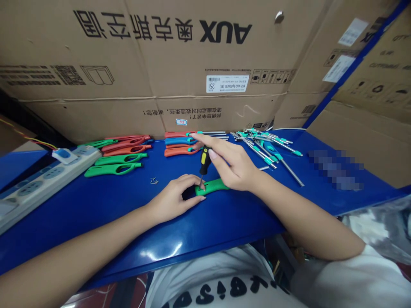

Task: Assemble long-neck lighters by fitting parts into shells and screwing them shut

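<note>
Nearest, the blue table (180,244) is seen. On it, the left end of a green lighter handle (215,186) is pinched between the thumb and a finger of the left hand (180,196). The handle is laid flat, its long side running left to right, and its right end is hidden under the right hand (236,164). A black and yellow screwdriver (204,160) is gripped by the right hand, with one finger stuck out straight. The screwdriver is stood nearly upright, across the handle's long way, with its top tipped a little to the right. Its tip is set down at the handle's left end, so the left hand is nearer to that spot. Farther left, some tiny metal pins (154,181) are left loose. Behind, red, blue and orange lighters (180,140) are lined up, below a big cardboard box (180,81).
</note>
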Available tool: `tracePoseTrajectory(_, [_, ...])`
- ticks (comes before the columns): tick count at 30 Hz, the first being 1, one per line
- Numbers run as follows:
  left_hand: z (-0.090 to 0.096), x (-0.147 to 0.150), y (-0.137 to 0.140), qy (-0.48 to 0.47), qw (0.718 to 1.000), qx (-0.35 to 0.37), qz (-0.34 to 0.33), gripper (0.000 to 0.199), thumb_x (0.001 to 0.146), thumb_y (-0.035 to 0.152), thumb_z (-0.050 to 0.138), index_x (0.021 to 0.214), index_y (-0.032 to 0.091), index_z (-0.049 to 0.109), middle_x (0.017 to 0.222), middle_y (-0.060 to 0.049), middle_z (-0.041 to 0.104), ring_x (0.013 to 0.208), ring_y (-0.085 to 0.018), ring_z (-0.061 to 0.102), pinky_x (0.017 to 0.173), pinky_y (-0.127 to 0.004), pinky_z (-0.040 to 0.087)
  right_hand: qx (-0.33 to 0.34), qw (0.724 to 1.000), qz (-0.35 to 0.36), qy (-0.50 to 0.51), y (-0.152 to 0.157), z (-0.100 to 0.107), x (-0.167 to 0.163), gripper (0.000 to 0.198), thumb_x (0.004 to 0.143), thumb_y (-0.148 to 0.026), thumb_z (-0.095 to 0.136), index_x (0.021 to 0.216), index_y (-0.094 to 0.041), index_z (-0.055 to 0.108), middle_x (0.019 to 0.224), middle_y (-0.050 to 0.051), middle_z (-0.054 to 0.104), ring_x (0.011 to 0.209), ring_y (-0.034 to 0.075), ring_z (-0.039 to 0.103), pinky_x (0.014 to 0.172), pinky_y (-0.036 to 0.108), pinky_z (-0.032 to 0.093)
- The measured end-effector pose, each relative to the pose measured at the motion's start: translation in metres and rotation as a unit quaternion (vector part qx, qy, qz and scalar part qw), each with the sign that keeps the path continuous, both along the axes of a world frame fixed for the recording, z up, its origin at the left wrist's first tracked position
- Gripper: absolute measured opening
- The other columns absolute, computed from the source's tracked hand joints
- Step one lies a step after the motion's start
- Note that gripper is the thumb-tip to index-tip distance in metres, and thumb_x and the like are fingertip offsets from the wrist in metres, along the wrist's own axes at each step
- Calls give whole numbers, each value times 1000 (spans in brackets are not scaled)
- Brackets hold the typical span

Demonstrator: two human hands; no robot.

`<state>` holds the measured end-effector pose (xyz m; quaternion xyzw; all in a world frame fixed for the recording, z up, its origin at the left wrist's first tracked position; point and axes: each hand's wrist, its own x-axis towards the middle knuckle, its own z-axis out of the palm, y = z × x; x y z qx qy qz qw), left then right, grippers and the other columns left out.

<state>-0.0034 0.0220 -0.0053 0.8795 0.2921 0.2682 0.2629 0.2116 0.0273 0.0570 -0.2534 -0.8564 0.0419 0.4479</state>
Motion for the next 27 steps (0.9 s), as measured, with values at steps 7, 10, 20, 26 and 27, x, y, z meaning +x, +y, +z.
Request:
tracePoseTrajectory(7, [0, -1, 0, 2, 1000, 5, 3, 12, 92, 30, 67, 100, 21, 65, 108, -4, 71, 104, -22, 67, 97, -38, 52, 27, 1000, 0, 12, 5, 1, 1, 28, 100, -37, 55, 119, -19, 67, 110, 7, 75, 98, 18, 71, 90, 31, 56])
tracePoseTrajectory(10, [0, -1, 0, 4, 1000, 8, 5, 13, 92, 31, 67, 100, 22, 65, 106, -4, 72, 103, -22, 67, 96, -38, 53, 82, 996, -45, 5, 5, -1, 2, 32, 94, -47, 63, 105, -18, 71, 91, 6, 76, 87, 18, 72, 80, 29, 56])
tracePoseTrajectory(20, [-1, -1, 0, 2, 1000, 2, 2, 12, 92, 30, 67, 99, 21, 65, 107, -4, 71, 103, -21, 67, 97, -37, 52, -92, 995, 44, -11, 1, 4, 1, 38, 105, -32, 41, 139, -20, 54, 124, 7, 70, 90, 13, 71, 84, 27, 56])
tracePoseTrajectory(26, [0, -1, 0, 3, 1000, 5, 8, 14, 92, 32, 68, 101, 21, 65, 107, -4, 71, 103, -22, 67, 96, -38, 53, 23, 999, -46, -18, 2, -2, 1, 35, 99, -43, 54, 120, -19, 66, 112, 7, 76, 94, 18, 73, 85, 29, 56])
tracePoseTrajectory(27, [0, -1, 0, 2, 1000, 3, 7, 14, 92, 31, 68, 101, 21, 65, 107, -4, 71, 103, -22, 67, 96, -37, 53, 15, 999, -33, -20, 1, -2, 1, 36, 102, -39, 48, 128, -19, 62, 119, 8, 74, 96, 18, 72, 88, 30, 56])
